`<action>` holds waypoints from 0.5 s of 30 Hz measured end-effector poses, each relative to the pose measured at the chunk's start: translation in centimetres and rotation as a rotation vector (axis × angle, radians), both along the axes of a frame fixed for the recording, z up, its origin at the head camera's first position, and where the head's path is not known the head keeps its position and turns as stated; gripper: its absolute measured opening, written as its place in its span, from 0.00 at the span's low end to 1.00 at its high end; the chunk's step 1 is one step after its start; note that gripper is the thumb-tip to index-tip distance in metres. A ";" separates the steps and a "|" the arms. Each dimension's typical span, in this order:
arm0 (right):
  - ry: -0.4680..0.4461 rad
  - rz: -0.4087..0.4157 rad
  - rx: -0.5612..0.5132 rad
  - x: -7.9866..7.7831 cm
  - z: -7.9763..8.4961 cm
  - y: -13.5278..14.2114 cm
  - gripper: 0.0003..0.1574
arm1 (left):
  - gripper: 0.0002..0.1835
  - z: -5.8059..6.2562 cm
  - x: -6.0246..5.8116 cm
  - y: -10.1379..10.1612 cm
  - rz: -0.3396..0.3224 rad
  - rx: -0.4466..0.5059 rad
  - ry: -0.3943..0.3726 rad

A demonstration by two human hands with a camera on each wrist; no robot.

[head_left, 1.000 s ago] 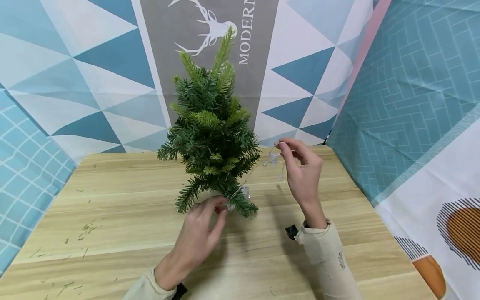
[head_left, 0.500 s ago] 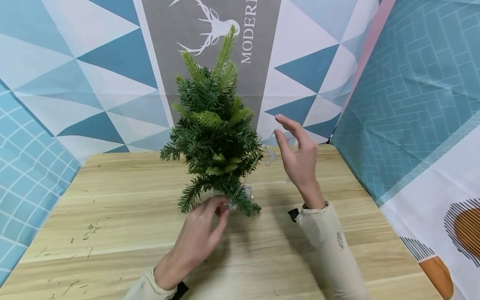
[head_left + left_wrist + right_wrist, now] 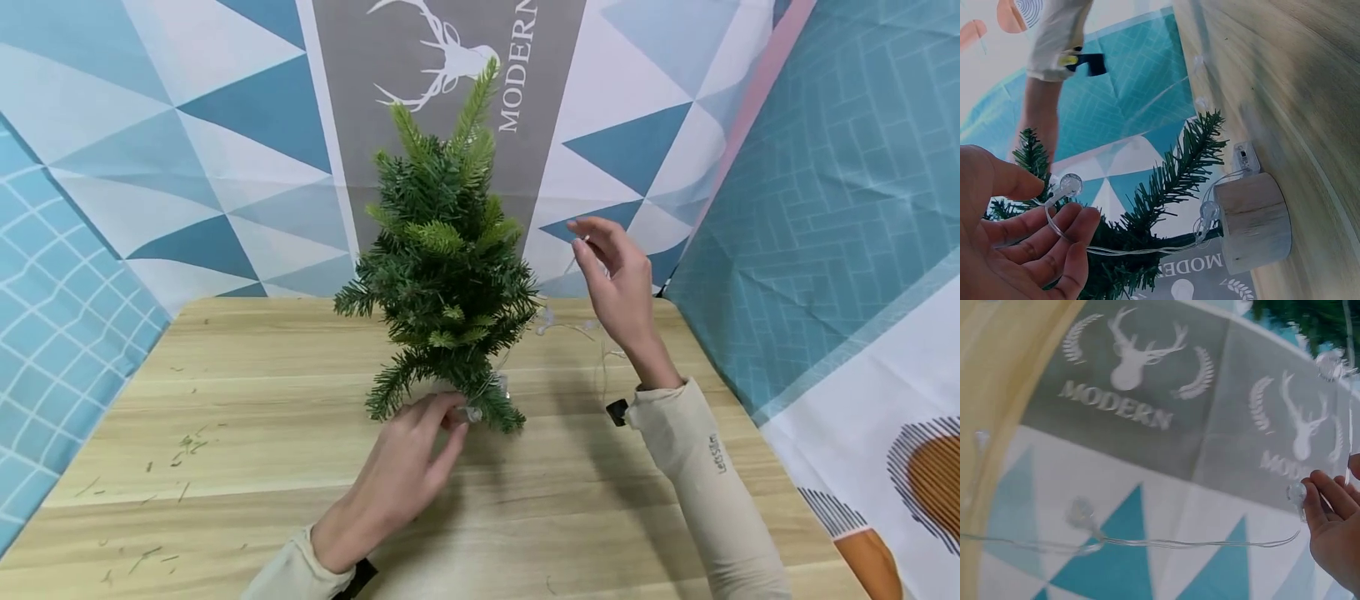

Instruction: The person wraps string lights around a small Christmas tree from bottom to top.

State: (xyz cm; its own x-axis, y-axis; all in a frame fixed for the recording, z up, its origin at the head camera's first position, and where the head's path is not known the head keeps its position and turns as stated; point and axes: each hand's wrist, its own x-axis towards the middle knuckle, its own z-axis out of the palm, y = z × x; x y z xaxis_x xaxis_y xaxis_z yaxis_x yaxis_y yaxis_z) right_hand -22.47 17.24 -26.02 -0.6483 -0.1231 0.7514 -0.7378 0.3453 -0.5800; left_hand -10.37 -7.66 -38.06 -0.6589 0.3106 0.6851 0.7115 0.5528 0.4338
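A small artificial Christmas tree (image 3: 450, 250) stands upright on the table. At its lower branches my left hand (image 3: 408, 450) pinches a thin wire of string lights beside a clear bulb (image 3: 1071, 185). From there the wire runs to the tree's round wooden base (image 3: 1254, 222), past another bulb (image 3: 1209, 211). Right of the tree, my right hand (image 3: 622, 283) is raised and pinches the same kind of wire. A clear bulb (image 3: 1296, 492) shows right at its fingertips. Loose wire with more bulbs (image 3: 1082, 515) hangs below that hand.
A small clear battery box (image 3: 1246, 157) is beside the base, with wire reaching it. Fallen green needles (image 3: 191, 442) are scattered over the left of the wooden table (image 3: 262, 350). Patterned cloth (image 3: 262, 150) closes off the back and sides.
My right hand let go of the bulbs beside the tree, spread its fingers, then pinched the wire again higher up. The left hand keeps its hold, and the head view has shifted slightly.
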 end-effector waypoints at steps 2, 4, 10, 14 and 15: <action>0.019 0.032 -0.005 0.2 1.0 -0.8 0.18 | 0.11 0.0 0.1 -0.2 0.004 -0.001 -0.012; 0.025 0.060 0.001 0.0 1.8 -1.7 0.17 | 0.12 0.0 0.1 -0.3 0.010 0.000 -0.019; -0.096 0.069 0.073 -2.7 1.1 -1.9 0.17 | 0.11 -0.1 0.1 -0.4 0.016 -0.009 -0.016; -0.338 0.053 0.041 -4.8 -0.9 0.1 0.20 | 0.09 -0.1 0.1 -0.3 0.019 -0.050 0.001; -0.411 0.071 -0.006 -5.1 -1.2 0.6 0.21 | 0.09 -0.1 0.1 -0.2 0.020 -0.059 0.004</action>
